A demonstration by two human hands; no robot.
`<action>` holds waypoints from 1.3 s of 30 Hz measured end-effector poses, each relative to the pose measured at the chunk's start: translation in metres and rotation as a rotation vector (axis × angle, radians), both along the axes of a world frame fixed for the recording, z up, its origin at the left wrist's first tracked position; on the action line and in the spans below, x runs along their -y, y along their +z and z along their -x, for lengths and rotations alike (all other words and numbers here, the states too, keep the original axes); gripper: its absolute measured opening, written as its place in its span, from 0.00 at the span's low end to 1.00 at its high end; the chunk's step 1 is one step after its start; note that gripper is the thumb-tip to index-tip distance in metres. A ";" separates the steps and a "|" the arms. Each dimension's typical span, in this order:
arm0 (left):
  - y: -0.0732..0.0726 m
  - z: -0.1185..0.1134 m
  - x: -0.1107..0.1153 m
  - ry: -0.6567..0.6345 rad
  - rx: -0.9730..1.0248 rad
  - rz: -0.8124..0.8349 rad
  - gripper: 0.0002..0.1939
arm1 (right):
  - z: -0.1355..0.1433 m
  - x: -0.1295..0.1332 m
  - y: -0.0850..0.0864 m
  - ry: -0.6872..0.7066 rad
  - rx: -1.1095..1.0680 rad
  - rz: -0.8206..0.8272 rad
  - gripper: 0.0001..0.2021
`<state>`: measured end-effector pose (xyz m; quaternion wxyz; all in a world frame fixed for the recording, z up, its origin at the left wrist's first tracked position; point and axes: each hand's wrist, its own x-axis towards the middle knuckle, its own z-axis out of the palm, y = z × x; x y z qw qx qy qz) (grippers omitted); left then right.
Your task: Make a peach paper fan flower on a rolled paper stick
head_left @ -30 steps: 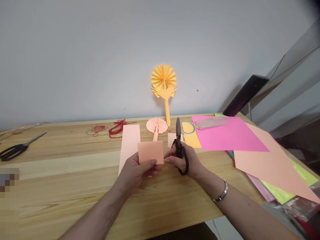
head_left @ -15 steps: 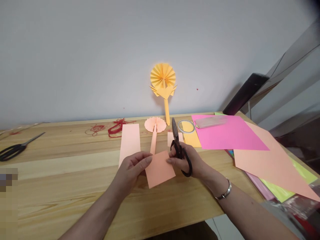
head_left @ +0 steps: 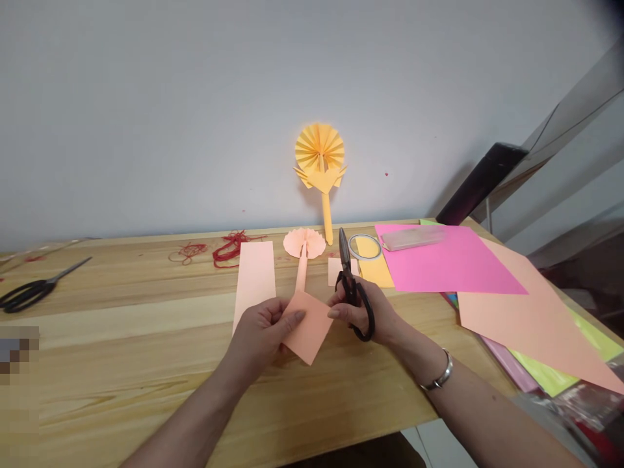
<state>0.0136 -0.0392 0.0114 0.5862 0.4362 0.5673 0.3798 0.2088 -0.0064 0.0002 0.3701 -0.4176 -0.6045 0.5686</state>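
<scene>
My left hand (head_left: 266, 328) pinches a small peach paper square (head_left: 309, 330), tilted like a diamond above the wooden table (head_left: 146, 364). My right hand (head_left: 368, 315) grips black scissors (head_left: 351, 286) with closed blades pointing up and away, and its fingertips touch the square's right corner. Just beyond my hands lie a long peach strip (head_left: 254, 281), a peach paper fan (head_left: 305, 246) with a stem, and a small peach scrap (head_left: 336, 270).
A yellow paper fan flower (head_left: 320, 162) leans on the wall. Tape ring (head_left: 364, 246), pink sheet (head_left: 446, 260), clear case (head_left: 412, 238) and stacked coloured sheets (head_left: 536, 318) lie right. Red thread (head_left: 229, 250) sits at the back; a second pair of scissors (head_left: 34, 289) lies far left.
The peach square was upright in front of me, then was lowered and turned to a diamond tilt between both hands. The scissors stayed in my right hand.
</scene>
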 end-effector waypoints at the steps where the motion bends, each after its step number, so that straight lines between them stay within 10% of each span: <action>1: 0.000 -0.001 -0.001 0.033 0.029 -0.009 0.13 | 0.001 0.000 0.000 -0.008 -0.007 0.013 0.18; 25: 0.005 -0.005 0.002 -0.158 0.043 0.089 0.11 | 0.006 0.002 0.001 -0.045 0.046 -0.048 0.16; 39: -0.009 0.018 -0.019 0.320 0.414 0.049 0.11 | 0.003 0.013 0.008 0.227 -0.239 0.100 0.30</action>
